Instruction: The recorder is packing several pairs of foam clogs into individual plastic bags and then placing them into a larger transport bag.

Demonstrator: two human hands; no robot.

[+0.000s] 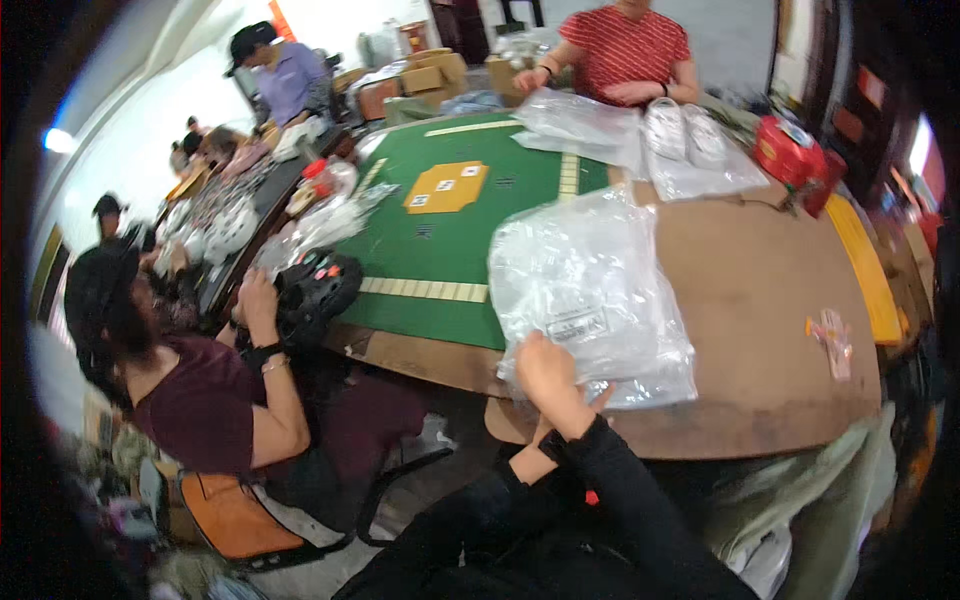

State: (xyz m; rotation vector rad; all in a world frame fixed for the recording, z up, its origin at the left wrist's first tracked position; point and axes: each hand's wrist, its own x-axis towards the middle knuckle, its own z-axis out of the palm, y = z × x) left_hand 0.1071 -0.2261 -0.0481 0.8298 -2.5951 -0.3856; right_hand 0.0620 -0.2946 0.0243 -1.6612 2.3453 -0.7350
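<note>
A stack of clear plastic bags lies over the near edge of the table, with a small printed patch on top. My right hand is closed, fingers pinched on the near left part of the top bag. Below and partly behind it, my left hand reaches in under the right wrist. One of its fingers shows at the near edge of the bags. Its other fingers are hidden, so its grip cannot be made out.
At left a seated person holds a black clog with coloured charms. Across the table a person in red stands by more plastic bags. White shoes and a red bundle lie at far right. A small clear packet lies nearer. A green mat covers the left.
</note>
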